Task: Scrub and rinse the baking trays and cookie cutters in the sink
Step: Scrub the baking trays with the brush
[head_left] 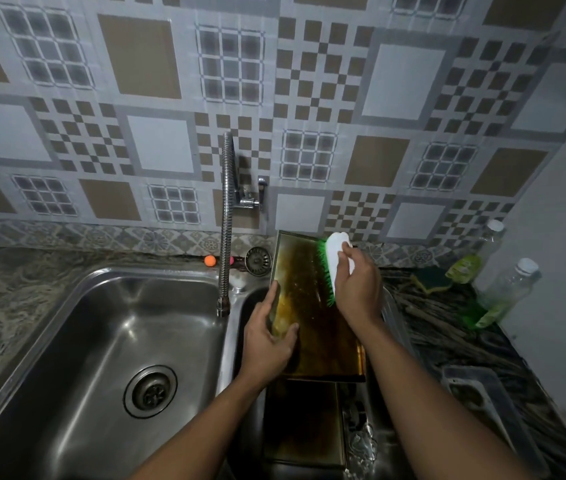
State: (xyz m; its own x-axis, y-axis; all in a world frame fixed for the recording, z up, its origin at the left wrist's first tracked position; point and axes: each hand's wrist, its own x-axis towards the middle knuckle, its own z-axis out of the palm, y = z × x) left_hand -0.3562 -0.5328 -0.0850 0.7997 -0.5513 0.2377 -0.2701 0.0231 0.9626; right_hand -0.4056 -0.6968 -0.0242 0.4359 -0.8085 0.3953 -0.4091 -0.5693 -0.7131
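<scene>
Mid-scrub: right hand grasps the brush at one o'clock on the tray, left hand grips its nine o'clock edge; stains show, rinsing not yet done.

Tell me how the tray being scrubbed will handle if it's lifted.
The baking tray looks like thin rigid metal, so probably stiff and fairly light. Its glossy, brown-stained surface may be slippery; the left hand grips its edge. It seems propped at a tilt, so it could slide if released.
</scene>
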